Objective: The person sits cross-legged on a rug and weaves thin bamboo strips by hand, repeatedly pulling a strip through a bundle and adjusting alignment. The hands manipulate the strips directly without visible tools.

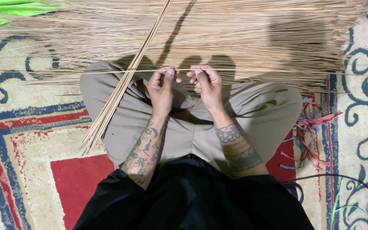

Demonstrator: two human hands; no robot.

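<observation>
Left hand (pixel 162 85) and right hand (pixel 207 83) each pinch one thin stick (pixel 252 70) held level above the crossed legs; a loose bundle of sticks (pixel 120 89) leans over the left knee; a broad heap of sticks (pixel 218 38) lies just beyond on the patterned carpet (pixel 35 140).

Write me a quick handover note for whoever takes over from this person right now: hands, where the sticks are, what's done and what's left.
Left hand and right hand: both pinch one thin stick held level above the lap.
Sorted bundle of sticks: lies slanted across the left knee.
Loose pile of sticks: spread over the carpet in front.
Ribbon scraps: by the right knee.
Done: one bundle gathered.
Left: most of the pile looks unsorted.
</observation>
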